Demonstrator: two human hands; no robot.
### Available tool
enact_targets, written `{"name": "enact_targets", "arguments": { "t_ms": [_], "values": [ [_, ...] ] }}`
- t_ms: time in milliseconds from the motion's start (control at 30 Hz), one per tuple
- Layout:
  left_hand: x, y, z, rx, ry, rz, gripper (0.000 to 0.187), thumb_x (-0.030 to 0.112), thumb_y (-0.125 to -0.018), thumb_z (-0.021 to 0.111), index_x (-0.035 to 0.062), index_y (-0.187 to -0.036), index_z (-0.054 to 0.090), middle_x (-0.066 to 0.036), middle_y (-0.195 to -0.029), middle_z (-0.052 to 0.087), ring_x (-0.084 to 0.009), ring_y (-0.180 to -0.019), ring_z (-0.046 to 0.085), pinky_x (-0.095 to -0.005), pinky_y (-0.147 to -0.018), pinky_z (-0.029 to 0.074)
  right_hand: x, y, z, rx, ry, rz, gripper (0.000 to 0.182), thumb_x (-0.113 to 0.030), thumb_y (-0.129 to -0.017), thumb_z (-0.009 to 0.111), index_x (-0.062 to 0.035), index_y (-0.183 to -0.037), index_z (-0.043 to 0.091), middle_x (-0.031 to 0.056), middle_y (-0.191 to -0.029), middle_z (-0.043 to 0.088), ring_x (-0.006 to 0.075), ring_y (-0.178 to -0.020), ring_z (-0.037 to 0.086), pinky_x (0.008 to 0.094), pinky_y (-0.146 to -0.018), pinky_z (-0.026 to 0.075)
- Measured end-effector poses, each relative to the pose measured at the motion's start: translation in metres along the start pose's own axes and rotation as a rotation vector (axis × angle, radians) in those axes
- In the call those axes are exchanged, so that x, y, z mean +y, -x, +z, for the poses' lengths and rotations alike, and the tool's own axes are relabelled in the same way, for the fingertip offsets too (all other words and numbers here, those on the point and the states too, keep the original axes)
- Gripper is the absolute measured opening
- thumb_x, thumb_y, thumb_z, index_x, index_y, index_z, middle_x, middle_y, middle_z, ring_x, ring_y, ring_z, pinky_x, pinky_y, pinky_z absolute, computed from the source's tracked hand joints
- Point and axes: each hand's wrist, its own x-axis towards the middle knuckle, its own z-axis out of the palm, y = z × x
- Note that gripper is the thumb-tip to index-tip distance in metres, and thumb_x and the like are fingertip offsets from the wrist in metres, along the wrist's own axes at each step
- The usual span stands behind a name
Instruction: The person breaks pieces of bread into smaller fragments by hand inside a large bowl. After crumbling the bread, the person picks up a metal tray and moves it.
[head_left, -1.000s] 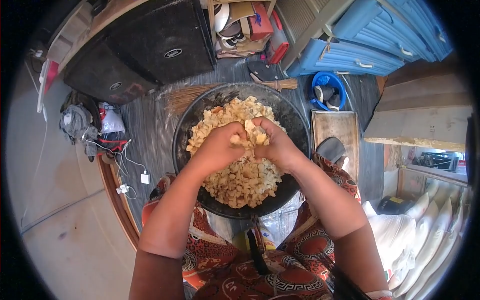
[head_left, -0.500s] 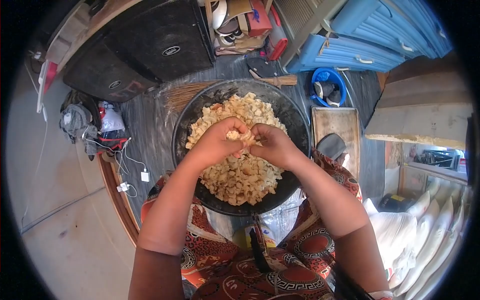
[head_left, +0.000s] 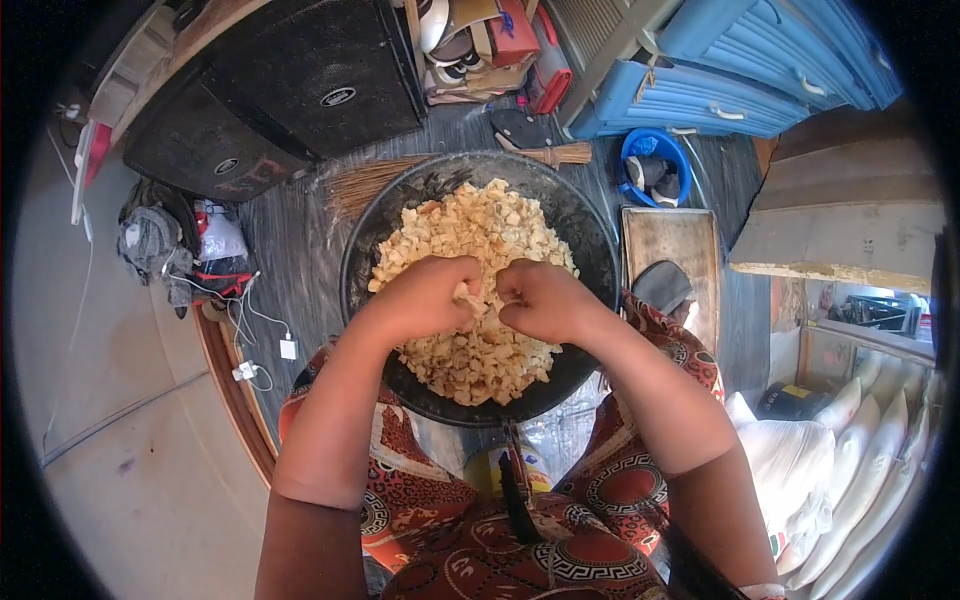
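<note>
A wide black basin stands between my knees, heaped with small pale crumbled pieces that look like torn bread, some with browner edges. Over the middle of the heap, my left hand is closed around a pale bread piece, which shows between its fingers and thumb. Facing it a short gap away, my right hand has its fingers curled in. Whatever those fingers hold, if anything, is hidden.
A straw broom lies behind the basin. To the right are a metal tray with a dark shoe and a blue bucket. Black speakers stand back left; white cables lie left. Filled white bags sit right.
My hands have moved slightly apart, and the right fingers have curled in. Before, both hands met at a pale piece above the heap.
</note>
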Motion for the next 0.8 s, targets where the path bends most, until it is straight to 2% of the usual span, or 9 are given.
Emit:
{"name": "enact_targets", "arguments": {
  "t_ms": [100,167,267,333,433,600,667,733,800],
  "values": [
    [-0.016,0.002,-0.001,0.108,-0.091,-0.048,0.027,0.009,-0.067,0.063,0.0042,-0.093,0.057,-0.017,-0.082,0.06,-0.0327,-0.081,0.059,-0.0358,-0.072,0.046,0.004,0.002,0.002,0.032,-0.178,-0.001,0.026,-0.023,-0.072,0.063,-0.0016,-0.085,0.056,0.0179,-0.085,0.059,0.0339,-0.083,0.059,0.0392,-0.072,0.046],
    [-0.023,0.001,0.001,0.1,-0.082,-0.026,0.029,0.012,-0.07,0.064,0.0038,-0.098,0.059,-0.013,-0.085,0.061,-0.0259,-0.082,0.06,-0.0325,-0.072,0.046,0.007,0.002,0.005,0.071,-0.167,-0.018,0.026,-0.024,-0.072,0.063,-0.0014,-0.083,0.055,0.0179,-0.086,0.059,0.034,-0.083,0.059,0.04,-0.072,0.046],
    [-0.026,-0.002,0.002,-0.032,-0.125,-0.136,0.033,0.014,-0.071,0.065,0.0048,-0.102,0.06,-0.014,-0.093,0.061,-0.0274,-0.09,0.06,-0.0335,-0.077,0.046,0.005,0.004,0.006,0.08,-0.143,-0.021,0.027,-0.026,-0.071,0.063,-0.0022,-0.082,0.056,0.0182,-0.085,0.06,0.0354,-0.084,0.058,0.0423,-0.073,0.046],
    [-0.043,-0.001,0.011,0.015,-0.206,-0.112,0.033,0.015,-0.071,0.065,0.0047,-0.103,0.06,-0.016,-0.097,0.06,-0.0279,-0.093,0.059,-0.0344,-0.08,0.046,0.005,0.004,0.004,0.052,-0.127,-0.013,0.027,-0.028,-0.071,0.062,-0.0033,-0.082,0.057,0.0187,-0.085,0.061,0.0367,-0.085,0.059,0.0438,-0.075,0.045],
    [-0.06,-0.002,0.016,0.086,-0.286,-0.155,0.034,0.016,-0.071,0.066,0.0047,-0.102,0.06,-0.018,-0.104,0.058,-0.0288,-0.098,0.058,-0.0361,-0.082,0.046,0.005,0.006,0.003,-0.052,0.034,-0.022,0.022,-0.018,-0.072,0.061,-0.0027,-0.085,0.053,0.0169,-0.086,0.06,0.0351,-0.083,0.058,0.0419,-0.071,0.045],
    [-0.091,-0.013,0.037,0.024,-0.196,-0.4,0.034,0.016,-0.071,0.064,0.0055,-0.103,0.06,-0.018,-0.107,0.058,-0.0298,-0.098,0.057,-0.037,-0.082,0.046,0.007,0.008,0.01,-0.1,0.03,0.089,0.038,-0.01,-0.072,0.056,-0.0084,-0.11,0.051,0.0192,-0.098,0.06,0.0361,-0.09,0.058,0.0445,-0.074,0.046],
    [-0.123,-0.023,0.064,-0.234,-0.302,-0.553,0.033,0.014,-0.071,0.062,0.0058,-0.103,0.061,-0.018,-0.106,0.058,-0.0294,-0.098,0.058,-0.0377,-0.079,0.047,0.006,0.01,0.012,-0.065,0.047,0.078,0.042,-0.011,-0.072,0.056,-0.0095,-0.113,0.05,0.0194,-0.101,0.06,0.0358,-0.092,0.058,0.0442,-0.076,0.046],
    [-0.139,-0.025,0.091,-0.346,-0.357,-0.628,0.039,0.007,-0.072,0.059,0.0073,-0.111,0.058,-0.018,-0.112,0.053,-0.0314,-0.097,0.058,-0.0405,-0.077,0.048,0.006,0.012,0.012,-0.013,0.058,0.079,0.045,-0.011,-0.072,0.056,-0.0105,-0.117,0.049,0.0195,-0.104,0.059,0.0356,-0.093,0.058,0.0439,-0.078,0.046],
    [-0.163,-0.015,0.123,-0.242,-0.4,-0.553,0.036,0.006,-0.076,0.056,0.0054,-0.113,0.056,-0.019,-0.12,0.049,-0.0342,-0.103,0.055,-0.0417,-0.082,0.047,0.004,0.013,0.013,-0.061,0.09,0.098,0.046,-0.012,-0.072,0.056,-0.0105,-0.117,0.049,0.0186,-0.107,0.059,0.0346,-0.096,0.058,0.0422,-0.081,0.046]
  ]
}}
